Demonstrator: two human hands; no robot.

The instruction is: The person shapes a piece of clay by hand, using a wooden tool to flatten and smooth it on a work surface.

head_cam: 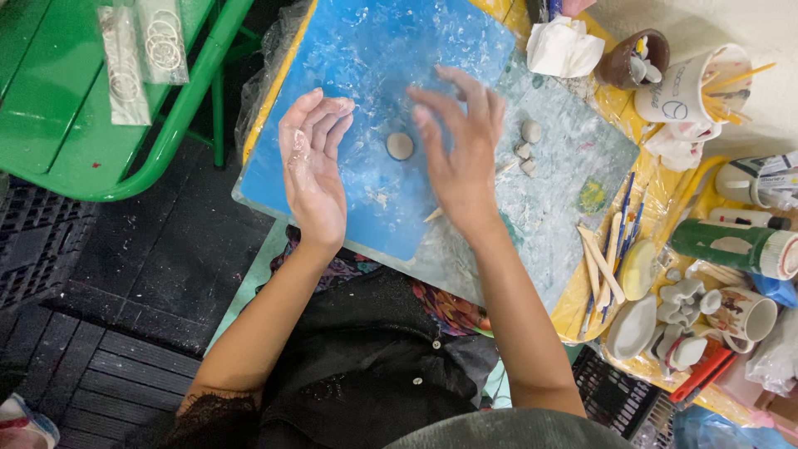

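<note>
Here, left hand (313,170) open, palm up, dusted white, right hand (460,150) open with fingers spread, both empty above the blue board (274,166), clay disc (400,145) lying mid-board between them, small clay lumps (526,148) near the board's right edge.

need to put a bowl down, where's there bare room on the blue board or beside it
The blue board is bare along its far half, above the clay disc, and at its near left corner below the left hand. The right hand hangs open beside the disc. Past the clay lumps, the right edge is crowded: modelling tools, cups, white clay pieces.
</note>
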